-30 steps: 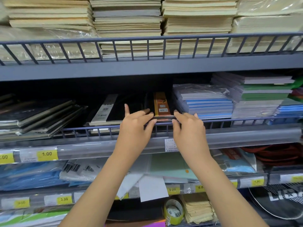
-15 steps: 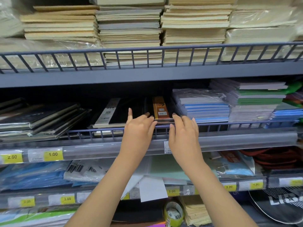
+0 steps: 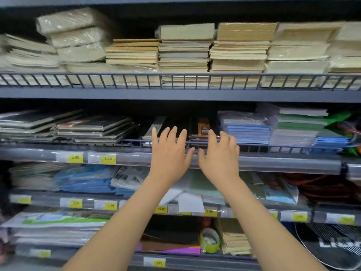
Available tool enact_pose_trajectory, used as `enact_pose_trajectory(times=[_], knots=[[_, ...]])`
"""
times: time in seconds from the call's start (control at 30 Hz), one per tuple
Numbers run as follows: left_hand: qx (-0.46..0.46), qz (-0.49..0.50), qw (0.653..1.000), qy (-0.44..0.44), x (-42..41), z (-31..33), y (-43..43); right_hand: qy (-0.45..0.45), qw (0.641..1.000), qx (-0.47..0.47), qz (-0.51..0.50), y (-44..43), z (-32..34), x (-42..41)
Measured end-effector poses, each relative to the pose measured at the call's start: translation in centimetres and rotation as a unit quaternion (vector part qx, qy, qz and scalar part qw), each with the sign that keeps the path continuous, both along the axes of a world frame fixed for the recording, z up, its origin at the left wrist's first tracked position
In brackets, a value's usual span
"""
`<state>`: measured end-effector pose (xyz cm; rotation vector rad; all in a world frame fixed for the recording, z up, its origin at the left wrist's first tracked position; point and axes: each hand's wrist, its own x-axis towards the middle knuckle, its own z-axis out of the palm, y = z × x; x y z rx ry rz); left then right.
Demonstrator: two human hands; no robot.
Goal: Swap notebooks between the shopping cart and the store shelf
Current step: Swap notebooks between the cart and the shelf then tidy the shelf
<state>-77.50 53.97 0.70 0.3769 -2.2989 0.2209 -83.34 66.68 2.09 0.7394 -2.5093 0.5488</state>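
A dark notebook with an orange label lies on the middle store shelf, just behind the wire rail. A black notebook with a pale band lies left of it. My left hand is in front of the rail with fingers spread and nothing in it. My right hand is beside it, fingers loosely curled and apart, also holding nothing. Both hands sit just below the two notebooks, in front of the rail. No shopping cart is in view.
Stacks of dark notebooks lie on the left of the middle shelf, blue and green ones on the right. Cream pads fill the upper shelf. Lower shelves hold plastic-wrapped stationery, a tape roll and yellow price tags.
Both hands have come off the notebook at the wire rail and drawn back with fingers spread. The view has tilted up, showing more of the upper shelf.
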Motion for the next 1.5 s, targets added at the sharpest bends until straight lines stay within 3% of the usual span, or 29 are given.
enact_pose_trajectory(times=[0.4, 0.6, 0.77, 0.9, 1.1, 1.3, 1.5], knots=[[-0.038, 0.089, 0.995, 0.003, 10.9, 1.8, -5.8, -0.027, 0.985, -0.017, 0.167, -5.2, 1.2, 8.3], [0.024, 0.117, 0.990, 0.070, 14.3, 1.9, -10.8, -0.086, 0.971, -0.056, 0.217, -10.5, 1.7, 9.8], [0.096, 0.146, 0.982, 0.076, 16.3, 0.9, -15.4, -0.159, 0.956, -0.069, 0.235, -15.3, 2.1, 10.8], [0.175, 0.120, 0.973, 0.094, 16.5, 0.4, -18.0, -0.195, 0.943, -0.116, 0.245, -18.2, 2.9, 11.5], [0.327, -0.016, 0.929, 0.173, 15.4, -0.1, -20.7, -0.235, 0.913, -0.200, 0.266, -21.9, 1.9, 11.9], [0.328, -0.063, 0.918, 0.214, 14.7, -0.3, -22.0, -0.205, 0.908, -0.257, 0.259, -22.4, 0.9, 10.5], [0.382, -0.126, 0.895, 0.193, 14.2, 0.2, -24.3, -0.201, 0.913, -0.252, 0.252, -22.3, 1.2, 8.8]])
